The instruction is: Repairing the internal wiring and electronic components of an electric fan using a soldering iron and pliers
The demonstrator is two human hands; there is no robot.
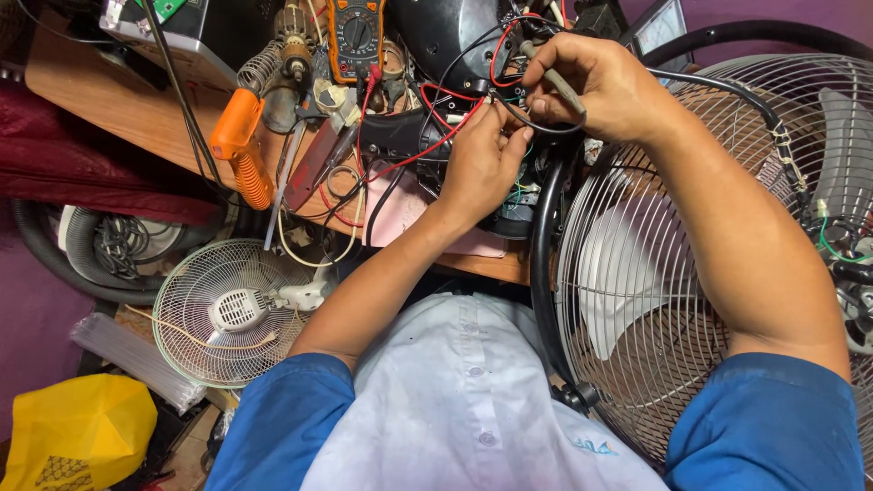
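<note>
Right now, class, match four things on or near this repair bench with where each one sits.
1 orange tool
2 multimeter
3 small white fan
4 yellow bag

a bottom left corner
b below the bench edge, left of the person
c top centre of the bench
d left part of the bench, handle downward

Pairs: 1-d, 2-c, 3-b, 4-a
</note>
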